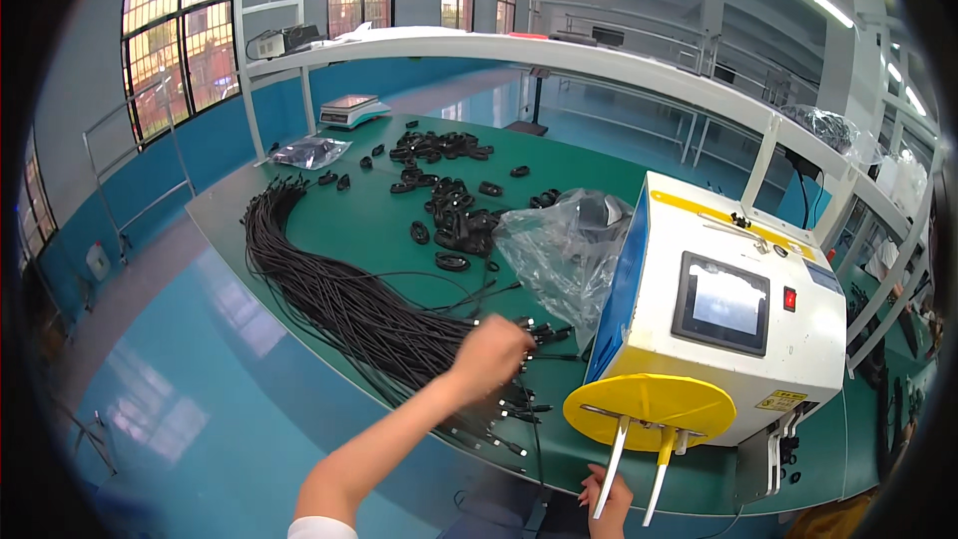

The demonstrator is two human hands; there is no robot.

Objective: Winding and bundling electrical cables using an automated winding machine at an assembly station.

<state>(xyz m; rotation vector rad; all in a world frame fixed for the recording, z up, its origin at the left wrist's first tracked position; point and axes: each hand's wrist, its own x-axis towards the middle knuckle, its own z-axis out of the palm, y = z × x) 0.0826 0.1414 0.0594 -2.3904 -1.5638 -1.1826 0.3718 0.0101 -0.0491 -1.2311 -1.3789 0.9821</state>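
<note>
At one cable bundle (334, 294), one hand (491, 353).

Cable bundle (344, 314) on tbl (344, 225), L of machine (699, 367); scale (349, 114) at far L corner.

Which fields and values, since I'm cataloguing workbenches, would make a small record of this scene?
left hand: at the connector ends of the black cable bundle; grip unclear
right hand: below the yellow disc, partly behind a white rod
machine: white and blue, with a screen and red switch
green table: small black items, clear plastic bag beside the machine
far end: scale
</note>
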